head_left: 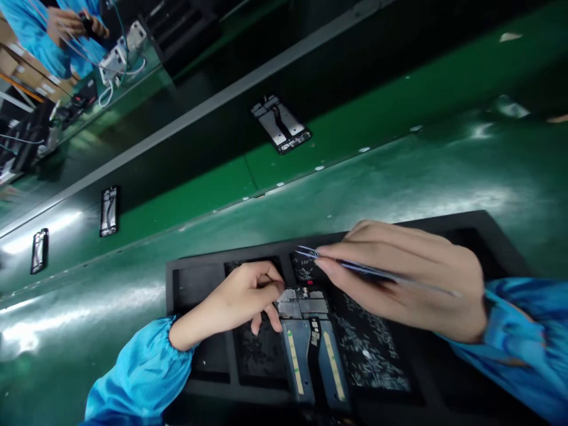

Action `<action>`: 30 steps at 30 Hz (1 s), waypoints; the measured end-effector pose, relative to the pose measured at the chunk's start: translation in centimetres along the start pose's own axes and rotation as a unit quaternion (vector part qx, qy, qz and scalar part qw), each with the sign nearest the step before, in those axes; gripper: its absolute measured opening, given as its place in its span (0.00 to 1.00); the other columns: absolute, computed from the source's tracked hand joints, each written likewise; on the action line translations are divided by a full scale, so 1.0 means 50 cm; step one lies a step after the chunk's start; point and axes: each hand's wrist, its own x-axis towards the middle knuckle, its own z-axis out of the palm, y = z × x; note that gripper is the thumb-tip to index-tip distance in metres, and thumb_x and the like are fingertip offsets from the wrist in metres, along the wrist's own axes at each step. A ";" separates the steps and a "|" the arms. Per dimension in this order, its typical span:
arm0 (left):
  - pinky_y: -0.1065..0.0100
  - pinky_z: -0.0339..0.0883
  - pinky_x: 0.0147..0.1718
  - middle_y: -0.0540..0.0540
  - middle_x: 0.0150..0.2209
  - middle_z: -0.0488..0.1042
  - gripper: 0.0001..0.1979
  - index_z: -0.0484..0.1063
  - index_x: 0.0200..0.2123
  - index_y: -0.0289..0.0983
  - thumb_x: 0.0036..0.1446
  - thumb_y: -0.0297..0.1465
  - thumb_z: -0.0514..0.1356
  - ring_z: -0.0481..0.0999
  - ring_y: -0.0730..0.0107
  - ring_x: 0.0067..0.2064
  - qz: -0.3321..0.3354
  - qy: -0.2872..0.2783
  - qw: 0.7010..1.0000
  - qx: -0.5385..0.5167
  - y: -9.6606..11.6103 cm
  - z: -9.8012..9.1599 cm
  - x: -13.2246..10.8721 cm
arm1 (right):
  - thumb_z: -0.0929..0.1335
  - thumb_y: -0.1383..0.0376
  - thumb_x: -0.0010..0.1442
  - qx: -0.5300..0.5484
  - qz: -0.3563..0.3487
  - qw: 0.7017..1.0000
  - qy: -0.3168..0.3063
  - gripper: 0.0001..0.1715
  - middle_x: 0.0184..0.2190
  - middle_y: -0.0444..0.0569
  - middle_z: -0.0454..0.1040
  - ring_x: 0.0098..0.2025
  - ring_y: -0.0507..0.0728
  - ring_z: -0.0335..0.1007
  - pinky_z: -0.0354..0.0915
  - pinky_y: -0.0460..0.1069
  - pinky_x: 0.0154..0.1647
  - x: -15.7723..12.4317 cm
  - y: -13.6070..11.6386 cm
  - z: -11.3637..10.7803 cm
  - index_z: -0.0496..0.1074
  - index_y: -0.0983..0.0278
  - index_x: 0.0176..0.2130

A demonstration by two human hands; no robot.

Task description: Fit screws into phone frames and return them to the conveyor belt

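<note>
An opened phone [298, 349] rests on the black compartment tray [195, 387], its dark ribbon cable running down the middle between two pale strips. At the phone's upper left corner is my left hand [239, 299], thumb and forefinger pinched together; whatever lies between them is hidden. The other fingers curl beside the phone's left edge. My right hand [412, 272] is closed around thin metal tweezers [355, 267], held over the tray above and right of the phone. The tweezer tips point left, slightly apart, with nothing visible between them.
Small pale bits [377, 349] fill a tray compartment right of the phone. Across the green bench [213, 266], a sunken green strip carries another opened phone [284, 124] and two more [109, 211] farther left. A co-worker's hands [73, 26] hold a dark object beyond.
</note>
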 end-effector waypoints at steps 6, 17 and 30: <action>0.78 0.64 0.11 0.53 0.26 0.71 0.09 0.67 0.37 0.35 0.58 0.35 0.61 0.80 0.68 0.23 0.025 0.028 0.999 0.028 -0.010 -0.002 -0.004 | 0.70 0.64 0.66 0.027 0.082 0.995 0.051 0.05 0.30 0.46 0.80 0.25 0.51 0.73 0.69 0.48 0.28 -0.008 0.014 0.022 0.77 0.63 0.41; 0.75 0.65 0.14 0.48 0.30 0.75 0.13 0.69 0.46 0.33 0.60 0.34 0.58 0.75 0.72 0.20 0.127 0.215 0.953 0.169 -0.012 0.024 -0.059 | 0.69 0.56 0.62 0.115 0.229 0.967 0.010 0.16 0.18 0.41 0.68 0.21 0.53 0.64 0.60 0.49 0.25 0.006 0.036 0.027 0.77 0.66 0.42; 0.42 0.71 0.59 0.24 0.70 0.55 0.44 0.39 0.74 0.34 0.62 0.32 0.60 0.61 0.39 0.70 0.230 0.593 0.674 0.376 -0.267 0.385 -0.058 | 0.71 0.56 0.60 0.186 0.263 0.946 0.017 0.15 0.22 0.45 0.73 0.24 0.54 0.66 0.62 0.50 0.28 -0.003 0.018 0.018 0.77 0.65 0.40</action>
